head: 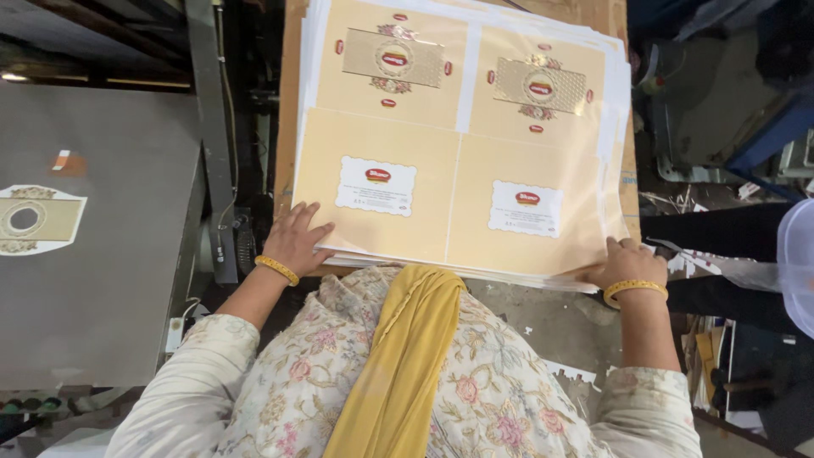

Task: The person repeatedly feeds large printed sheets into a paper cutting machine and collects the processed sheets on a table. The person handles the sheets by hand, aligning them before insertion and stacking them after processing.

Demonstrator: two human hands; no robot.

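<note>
Workshop clutter all round, dark machinery on the far left and a flat grey metal machine bed (102, 254) at the left with one die-cut cream carton blank (34, 219) lying on it. Dead centre sits the tall stack of cream-yellow printed cardboard sheets (458, 144), resting on a brown board (292, 102), its long axis running away from the person, near edge just touching the body side. Left hand (295, 240) lies flat on the near left corner, fingers spread and pressing on the top sheet. Right hand (626, 263) grips the near right corner, fingers curled over the stack's edge, thumb hidden, so whether it pinches one sheet or several I cannot tell. Both hands sit equally close, one per corner, with the stack stretching far ahead of them. No containers show; another person's dark sleeve (721, 231) crosses at right.
</note>
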